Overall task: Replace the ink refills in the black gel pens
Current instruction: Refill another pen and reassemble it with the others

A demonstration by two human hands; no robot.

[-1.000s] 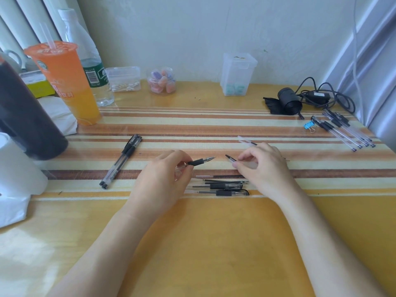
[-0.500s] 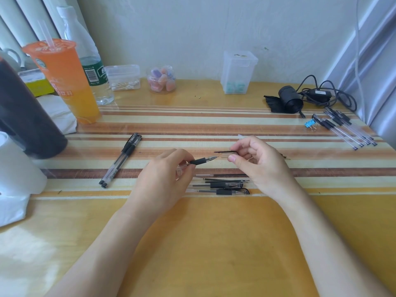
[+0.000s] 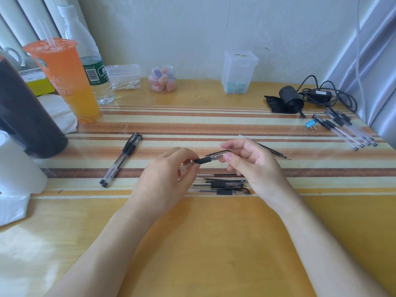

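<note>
My left hand (image 3: 165, 179) grips a gel pen (image 3: 202, 160) by its clear barrel, the black grip section pointing right. My right hand (image 3: 250, 161) pinches the pen's clear cap (image 3: 216, 155), which sits over the pen's tip. Below the hands lie several pens and loose refills (image 3: 222, 185) in a small pile. Two capped pens (image 3: 122, 159) lie side by side at the left. A thin refill (image 3: 274, 151) lies behind my right hand. Several more pens (image 3: 347, 129) lie at the far right.
An orange drink cup (image 3: 64, 80), a water bottle (image 3: 94, 71) and a dark flask (image 3: 23, 116) stand at the left. Small clear containers (image 3: 237, 71) line the wall. A black cable bundle (image 3: 308, 97) and blue binder clip (image 3: 309, 124) sit at back right.
My right hand turned the cap round and brought it left onto the tip of the pen that my left hand holds. The gap between pen and cap has closed.
</note>
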